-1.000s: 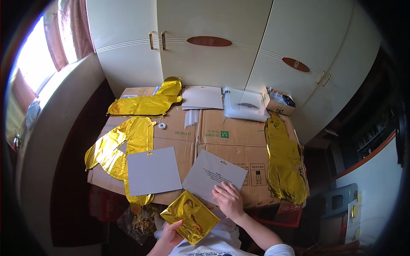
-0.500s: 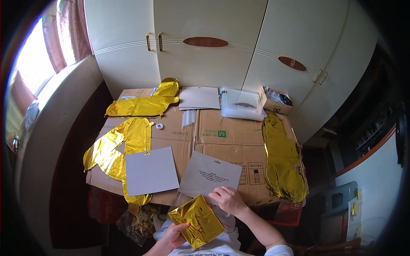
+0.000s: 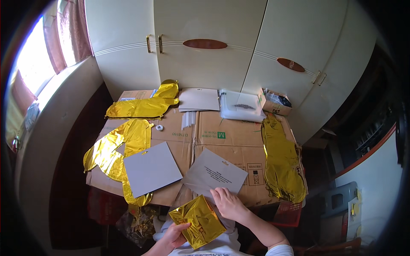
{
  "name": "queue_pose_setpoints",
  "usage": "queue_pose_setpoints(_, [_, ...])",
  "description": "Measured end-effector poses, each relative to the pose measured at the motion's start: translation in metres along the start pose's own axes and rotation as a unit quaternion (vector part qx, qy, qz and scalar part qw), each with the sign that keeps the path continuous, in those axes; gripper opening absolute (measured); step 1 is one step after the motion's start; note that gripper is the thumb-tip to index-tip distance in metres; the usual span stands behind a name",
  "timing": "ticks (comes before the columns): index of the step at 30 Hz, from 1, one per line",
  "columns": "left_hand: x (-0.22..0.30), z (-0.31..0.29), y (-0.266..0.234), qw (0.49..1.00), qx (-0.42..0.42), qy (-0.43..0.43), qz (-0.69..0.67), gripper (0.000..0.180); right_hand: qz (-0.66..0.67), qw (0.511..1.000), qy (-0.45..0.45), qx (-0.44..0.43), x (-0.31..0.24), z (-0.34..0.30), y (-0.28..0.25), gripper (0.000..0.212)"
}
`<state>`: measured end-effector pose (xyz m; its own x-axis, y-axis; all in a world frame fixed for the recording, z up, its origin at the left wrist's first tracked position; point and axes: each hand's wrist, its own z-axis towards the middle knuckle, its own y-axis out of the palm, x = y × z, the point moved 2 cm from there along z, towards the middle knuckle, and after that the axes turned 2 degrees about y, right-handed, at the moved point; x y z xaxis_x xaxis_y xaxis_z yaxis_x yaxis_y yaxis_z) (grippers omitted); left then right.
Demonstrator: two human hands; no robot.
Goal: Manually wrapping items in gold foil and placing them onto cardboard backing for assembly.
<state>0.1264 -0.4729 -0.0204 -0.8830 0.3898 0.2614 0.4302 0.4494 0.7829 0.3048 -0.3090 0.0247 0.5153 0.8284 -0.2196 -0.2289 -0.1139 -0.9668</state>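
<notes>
Left hand [image 3: 175, 235], in the head view, grips a folded gold foil packet [image 3: 200, 224] just on the near side of the printed plastic sleeve [image 3: 217, 170], while the right hand [image 3: 229, 205] seems to pinch that sleeve's near edge. If the thin plastic slips from that pinch or a packet corner snags it, the sleeve could crease or tear.

You hold a gold foil packet [image 3: 198, 224], shiny, creased, folded to almost a square and turned slantwise. Just beyond it, your flat pale grey bag [image 3: 215, 173] lies slanted, its printed side facing up, its hanging hole at the far edge.
</notes>
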Motion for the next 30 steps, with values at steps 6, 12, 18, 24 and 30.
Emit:
queue_pose_setpoints(6, [0.001,0.002,0.004,1.000,-0.001,-0.008,0.006,0.052,-0.106,0.994,0.016,0.026,-0.013,-0.002,-0.009,0.043])
queue_pose_setpoints(12, [-0.003,0.009,0.002,0.999,-0.026,-0.033,0.010,0.048,-0.071,0.989,0.057,0.120,0.001,-0.002,0.008,0.012])
queue_pose_setpoints(18, [0.000,0.021,0.013,1.000,-0.006,-0.021,0.020,0.042,-0.089,0.975,-0.003,0.202,-0.005,0.000,-0.014,0.004])
queue_pose_setpoints(24, [0.013,0.027,0.041,0.999,0.028,0.028,-0.012,0.042,-0.080,0.982,0.004,0.170,-0.004,-0.007,-0.010,0.012])
queue_pose_setpoints(30, [0.001,0.053,0.046,0.991,0.021,0.099,-0.083,0.039,-0.077,0.982,-0.010,0.173,-0.017,-0.008,-0.015,0.023])
